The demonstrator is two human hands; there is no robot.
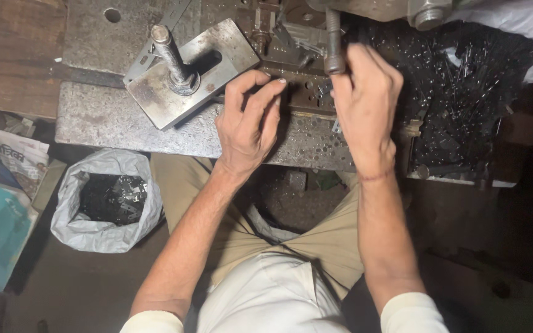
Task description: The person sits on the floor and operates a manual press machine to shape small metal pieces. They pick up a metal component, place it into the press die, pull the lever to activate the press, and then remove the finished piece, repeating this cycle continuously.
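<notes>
From above, a person sits at a heavy metal table (112, 117) with two bare hands up on it. The right hand (365, 102) is wrapped tight around one dark metal handle (333, 43) that hangs down from the machine; the handle sits right inside the curled fingers, with its thick bottom end poking out by the thumb. The left hand (249, 120) is just beside it, fingers bent and half spread, and the fingertips touch the dark metal block (300, 83) under the machine (I cannot tell if they pinch anything small there). To the left lies one flat steel plate (186, 71) with one big bolt (171, 55) standing up in it, tilted a little. Down on the floor by the person's left knee stands one white sack (103, 228), open at the top and filled with small dark metal pieces. More dark little pieces lie in a heap (464, 80) on the right side of the table, well apart from the sack.
</notes>
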